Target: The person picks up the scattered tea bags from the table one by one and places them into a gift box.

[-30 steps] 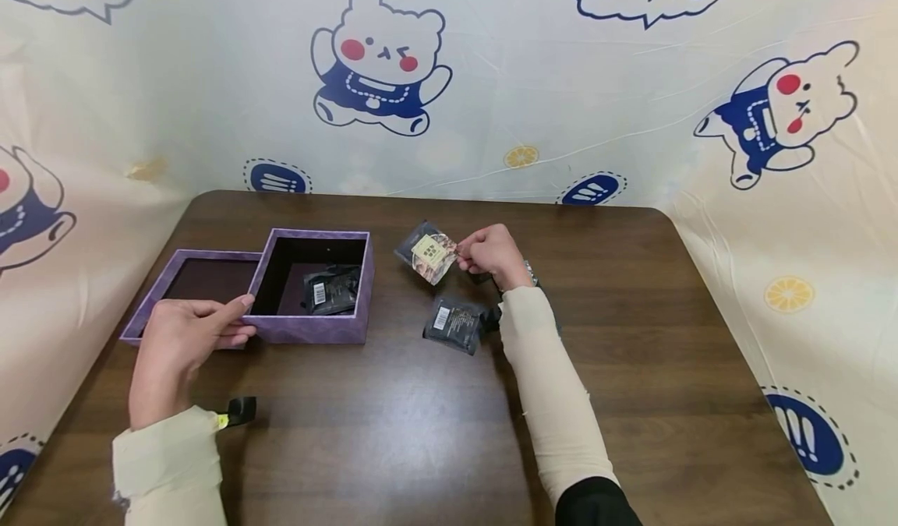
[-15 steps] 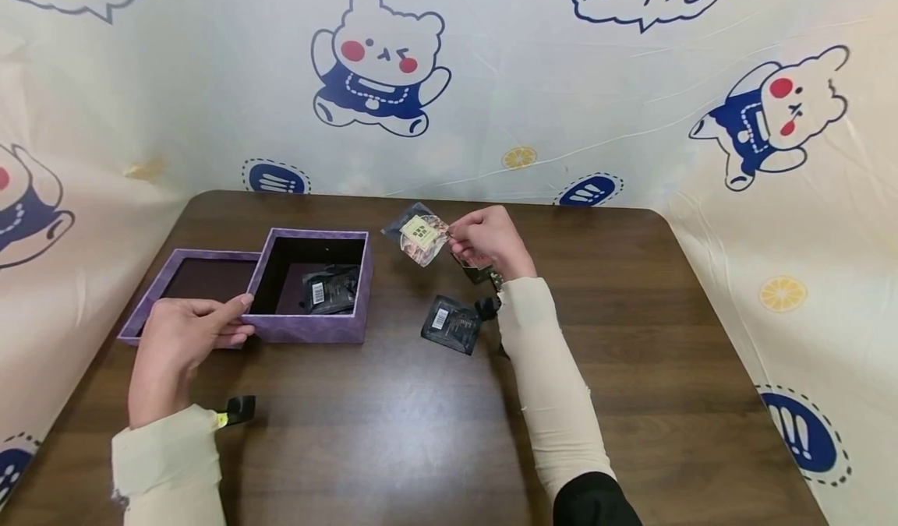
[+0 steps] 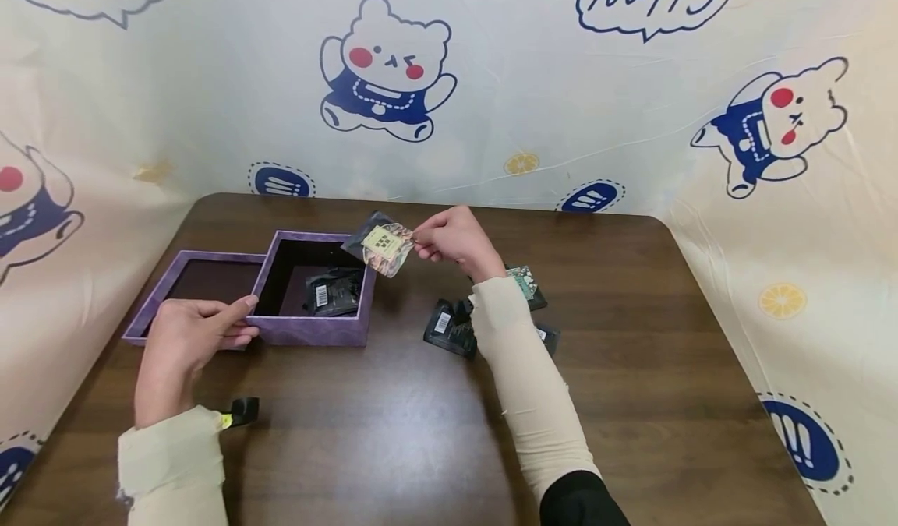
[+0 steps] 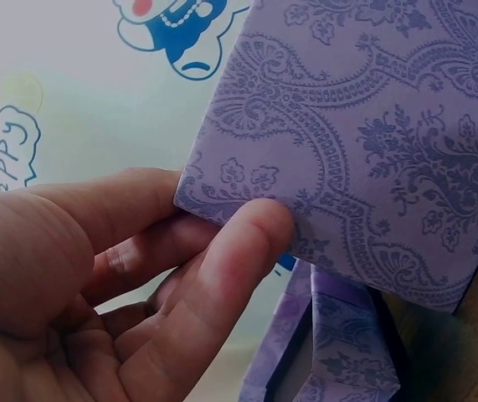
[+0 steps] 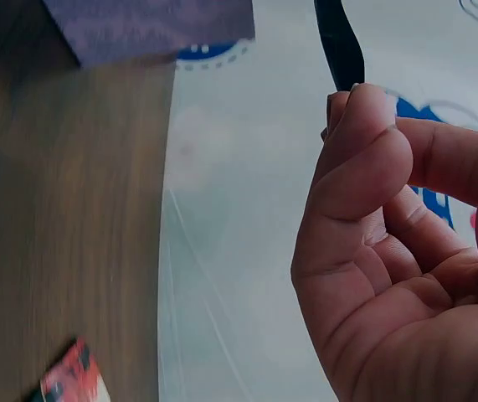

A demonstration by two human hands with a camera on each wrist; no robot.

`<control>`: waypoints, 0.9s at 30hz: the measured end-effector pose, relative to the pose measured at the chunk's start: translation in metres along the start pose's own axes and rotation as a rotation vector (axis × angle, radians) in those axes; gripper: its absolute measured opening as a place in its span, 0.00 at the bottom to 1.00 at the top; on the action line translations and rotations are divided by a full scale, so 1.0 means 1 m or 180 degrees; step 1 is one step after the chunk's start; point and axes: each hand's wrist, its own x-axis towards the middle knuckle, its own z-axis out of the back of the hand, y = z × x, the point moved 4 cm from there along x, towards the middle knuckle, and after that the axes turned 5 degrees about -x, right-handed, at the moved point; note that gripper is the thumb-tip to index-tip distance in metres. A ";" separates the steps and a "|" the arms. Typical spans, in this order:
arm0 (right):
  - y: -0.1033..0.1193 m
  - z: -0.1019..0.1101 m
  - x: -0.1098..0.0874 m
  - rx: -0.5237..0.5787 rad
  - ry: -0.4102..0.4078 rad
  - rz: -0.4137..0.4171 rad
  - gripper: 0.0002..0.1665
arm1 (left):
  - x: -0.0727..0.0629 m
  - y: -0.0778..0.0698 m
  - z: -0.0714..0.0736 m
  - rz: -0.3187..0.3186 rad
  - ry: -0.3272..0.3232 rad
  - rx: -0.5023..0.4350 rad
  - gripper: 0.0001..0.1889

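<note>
My right hand (image 3: 457, 241) pinches a corner of a small sachet (image 3: 384, 247) with a cream label and a flowery print. The sachet hangs over the far right edge of the open purple box (image 3: 309, 330). Edge-on, the same sachet (image 5: 341, 42) shows as a dark strip in the right wrist view. My left hand (image 3: 192, 335) grips the near left corner of the box, thumb against its patterned wall (image 4: 347, 151). Inside the box lie dark sachets (image 3: 335, 292); how many I cannot tell.
The purple lid (image 3: 224, 256) lies beside the box on its left. Right of the box, a dark sachet (image 3: 449, 330), a green-printed one (image 3: 526, 286) and another dark one (image 3: 549, 339) lie on the brown table (image 3: 393, 432), partly behind my right forearm. A printed curtain (image 3: 491, 82) stands behind.
My right hand has carried the pinched sachet leftward, from beyond the loose sachets to the box's edge. More of the sachets on the table now show. The left hand keeps its grip on the box.
</note>
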 end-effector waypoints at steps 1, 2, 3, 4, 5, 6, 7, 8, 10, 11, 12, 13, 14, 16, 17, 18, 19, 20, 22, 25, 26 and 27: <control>0.001 -0.004 0.001 -0.0023 0.0024 0.0015 0.07 | 0.000 0.000 0.000 -0.0003 0.0000 -0.0010 0.32; 0.003 -0.009 0.002 -0.0051 0.0042 0.0024 0.07 | 0.000 0.000 0.000 -0.0003 -0.0005 -0.0036 0.32; 0.004 -0.013 0.002 -0.0088 0.0059 0.0030 0.06 | 0.000 0.000 0.000 0.0006 -0.0012 -0.0043 0.32; 0.005 -0.017 0.003 -0.0119 0.0077 0.0034 0.06 | 0.000 0.000 0.000 0.0010 -0.0020 -0.0042 0.32; 0.007 -0.022 0.003 -0.0143 0.0093 0.0040 0.06 | 0.000 0.001 0.000 0.0003 -0.0029 -0.0036 0.32; 0.008 -0.027 0.004 -0.0158 0.0103 0.0047 0.05 | -0.001 0.001 0.000 -0.0005 -0.0039 -0.0040 0.31; 0.010 -0.032 0.004 -0.0180 0.0114 0.0062 0.05 | -0.001 0.001 0.000 -0.0014 -0.0046 -0.0057 0.31; 0.012 -0.036 0.004 -0.0208 0.0120 0.0089 0.05 | -0.001 0.001 0.000 -0.0016 -0.0055 -0.0056 0.31; 0.015 -0.045 0.005 -0.0259 0.0139 0.0151 0.06 | -0.001 0.001 -0.001 -0.0031 -0.0070 -0.0053 0.31; 0.017 -0.050 0.006 -0.0286 0.0149 0.0183 0.06 | -0.001 0.001 -0.001 -0.0032 -0.0075 -0.0063 0.30; 0.018 -0.054 0.006 -0.0315 0.0161 0.0215 0.07 | -0.001 0.001 -0.001 -0.0005 -0.0080 -0.0055 0.30; 0.019 -0.057 0.006 -0.0347 0.0174 0.0247 0.07 | -0.001 0.001 -0.002 0.0020 -0.0084 -0.0034 0.31; 0.019 -0.061 0.007 -0.0379 0.0179 0.0266 0.07 | 0.000 0.001 -0.003 0.0043 -0.0084 -0.0019 0.32; 0.020 -0.065 0.008 -0.0407 0.0173 0.0278 0.08 | 0.000 0.001 -0.004 0.0071 -0.0077 0.0007 0.33; 0.020 -0.067 0.008 -0.0424 0.0155 0.0278 0.08 | 0.000 0.001 -0.004 0.0086 -0.0071 0.0014 0.32; 0.021 -0.068 0.008 -0.0438 0.0139 0.0277 0.08 | 0.001 0.001 -0.004 0.0101 -0.0064 0.0046 0.33; 0.021 -0.069 0.008 -0.0445 0.0126 0.0271 0.08 | 0.001 0.000 -0.005 0.0103 -0.0059 0.0053 0.33; 0.021 -0.070 0.008 -0.0456 0.0122 0.0268 0.08 | 0.001 0.000 -0.004 0.0111 -0.0051 0.0045 0.33; 0.023 -0.072 0.008 -0.0467 0.0129 0.0280 0.08 | 0.000 0.000 -0.003 0.0106 -0.0046 0.0087 0.33; 0.026 -0.074 0.008 -0.0480 0.0149 0.0300 0.08 | 0.000 0.000 -0.001 0.0106 -0.0041 0.0111 0.33; 0.026 -0.074 0.008 -0.0506 0.0138 0.0301 0.08 | 0.000 0.000 0.000 0.0096 -0.0039 0.0111 0.33; 0.027 -0.075 0.007 -0.0526 0.0129 0.0307 0.08 | 0.000 0.000 0.000 0.0087 -0.0040 0.0135 0.34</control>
